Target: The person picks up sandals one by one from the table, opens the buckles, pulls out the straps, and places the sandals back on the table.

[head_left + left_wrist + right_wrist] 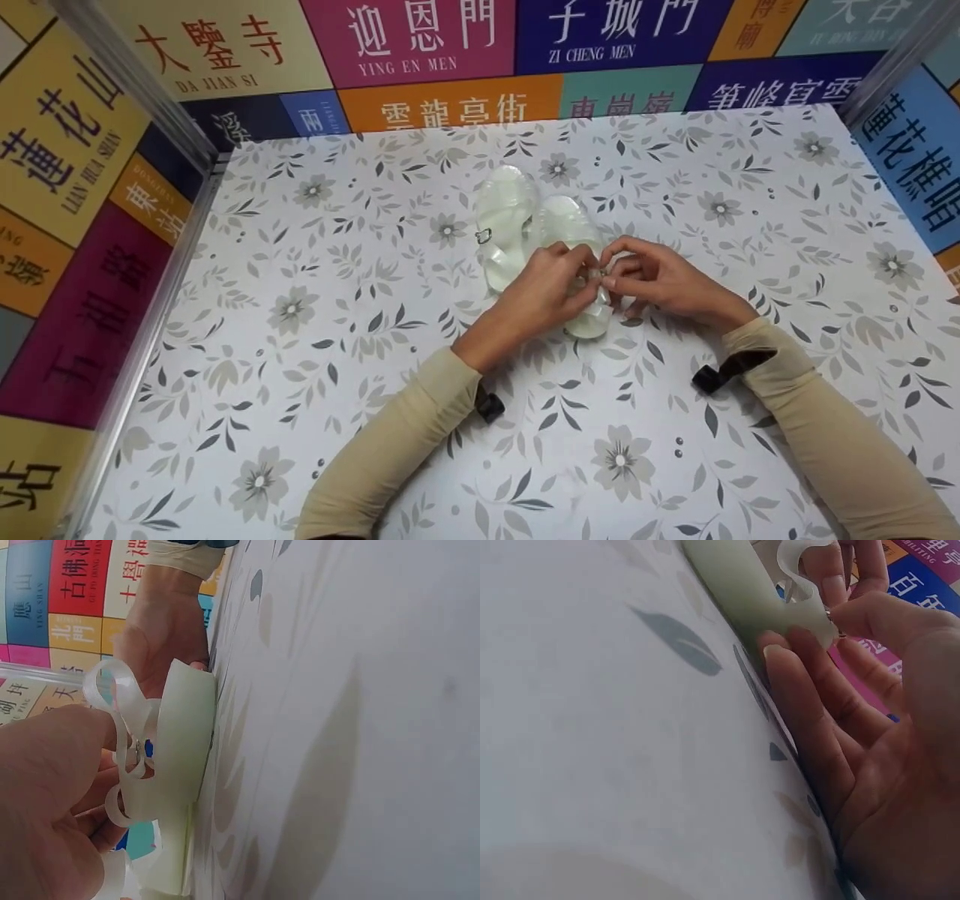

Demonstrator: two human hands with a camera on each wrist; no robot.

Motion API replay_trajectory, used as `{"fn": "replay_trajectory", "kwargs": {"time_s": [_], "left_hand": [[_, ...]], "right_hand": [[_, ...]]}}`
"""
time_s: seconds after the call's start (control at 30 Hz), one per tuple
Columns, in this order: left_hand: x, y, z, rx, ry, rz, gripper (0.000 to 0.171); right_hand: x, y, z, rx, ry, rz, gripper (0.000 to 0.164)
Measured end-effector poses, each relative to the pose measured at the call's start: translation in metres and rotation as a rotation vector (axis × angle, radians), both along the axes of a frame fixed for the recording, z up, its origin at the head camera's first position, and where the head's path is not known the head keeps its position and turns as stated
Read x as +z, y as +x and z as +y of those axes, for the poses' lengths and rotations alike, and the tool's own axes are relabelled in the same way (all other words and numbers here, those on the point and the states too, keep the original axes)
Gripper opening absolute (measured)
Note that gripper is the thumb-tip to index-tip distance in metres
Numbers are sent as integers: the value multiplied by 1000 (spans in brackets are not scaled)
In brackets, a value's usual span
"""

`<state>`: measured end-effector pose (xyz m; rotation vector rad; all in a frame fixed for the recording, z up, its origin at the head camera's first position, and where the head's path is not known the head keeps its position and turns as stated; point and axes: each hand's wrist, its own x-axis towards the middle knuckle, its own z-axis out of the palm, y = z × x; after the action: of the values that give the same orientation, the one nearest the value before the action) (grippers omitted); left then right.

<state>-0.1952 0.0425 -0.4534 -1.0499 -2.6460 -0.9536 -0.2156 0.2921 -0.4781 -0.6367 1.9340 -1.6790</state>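
Note:
Two pale green-white sandals lie side by side in the middle of the table. The right-hand sandal [590, 321] is between my hands. Over its straps, my left hand [544, 281] pinches a strap with thumb and fingers. From the right side, my right hand [660, 281] pinches at a small metal buckle [835, 624], its other fingers against the sole's side in the right wrist view. Looped straps [120, 701] stand up from the sole in the left wrist view. The left-hand sandal [504, 191] shows a silver buckle [484, 235] on its outer side; fingertips partly hide the strap being handled.
A white table [420, 465] with a grey leaf and flower print lies under everything. Colourful panels with lettering [431, 37] rise behind it and at both sides. Dark bands with small black pieces [709, 379] sit at the cuffs of both sleeves.

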Motion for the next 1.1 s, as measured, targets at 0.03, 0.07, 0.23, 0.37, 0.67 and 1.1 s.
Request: {"fn": "replay_trajectory", "kwargs": {"time_s": [0.03,0.07,0.23,0.37,0.67,1.1], "left_hand": [[1,0,0,5,-6,3,16],[1,0,0,8,-12,3,16],[4,1,0,14,-25,-3,15],[5,1,-1,18,-24,-9,15],[3,4,-1,6,-47,-9,18],[3,0,0,-8,-41,-43,20]], "right_hand": [[0,0,0,-16,0,9,28],[0,0,1,-33,3,18,28],[1,0,2,-85,36,35,28],[0,0,2,-63,72,56,33],[-3,4,2,-66,97,55,28],[-2,-1,2,-42,50,50,25]]}}
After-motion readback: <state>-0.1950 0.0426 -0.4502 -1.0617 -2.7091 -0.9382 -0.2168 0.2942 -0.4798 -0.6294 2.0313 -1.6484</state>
